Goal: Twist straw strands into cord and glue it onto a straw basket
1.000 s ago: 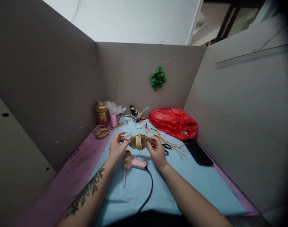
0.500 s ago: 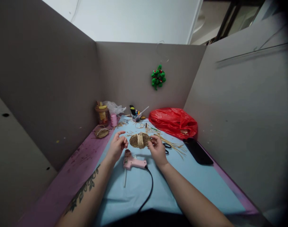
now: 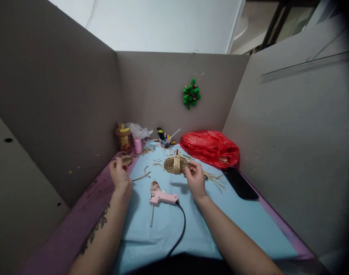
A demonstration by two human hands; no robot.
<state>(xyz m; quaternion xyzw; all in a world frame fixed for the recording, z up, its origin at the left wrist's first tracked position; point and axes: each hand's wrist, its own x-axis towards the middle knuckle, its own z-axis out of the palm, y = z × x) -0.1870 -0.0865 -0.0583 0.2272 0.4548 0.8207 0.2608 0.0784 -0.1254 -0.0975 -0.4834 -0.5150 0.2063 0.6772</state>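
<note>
My right hand (image 3: 195,177) pinches the right edge of a small oval woven straw basket (image 3: 169,165), with a pale braided band (image 3: 177,165) across its middle. The basket is held up above the blue cloth. Over on the left, my left hand (image 3: 119,172) has curled fingers and covers part of a second small woven basket (image 3: 126,160); whether it grips that basket is hidden. Between my forearms a pink glue gun (image 3: 163,197) lies on the cloth, its glue stick pointing toward me. A thin twig-like piece (image 3: 144,175) lies right of my left hand.
Straw strands (image 3: 216,178) and a black phone-like slab (image 3: 239,184) lie to the right. A red plastic bag (image 3: 210,147) sits at the back right. Behind are a tool box (image 3: 165,143), a pink thread spool (image 3: 137,145) and a jar (image 3: 124,140). Grey partitions (image 3: 163,91) enclose the table.
My left hand has moved left to the second basket, uncovering the twig-like piece. My right hand has shifted slightly right and up with the held basket, now covering the scissors almost wholly.
</note>
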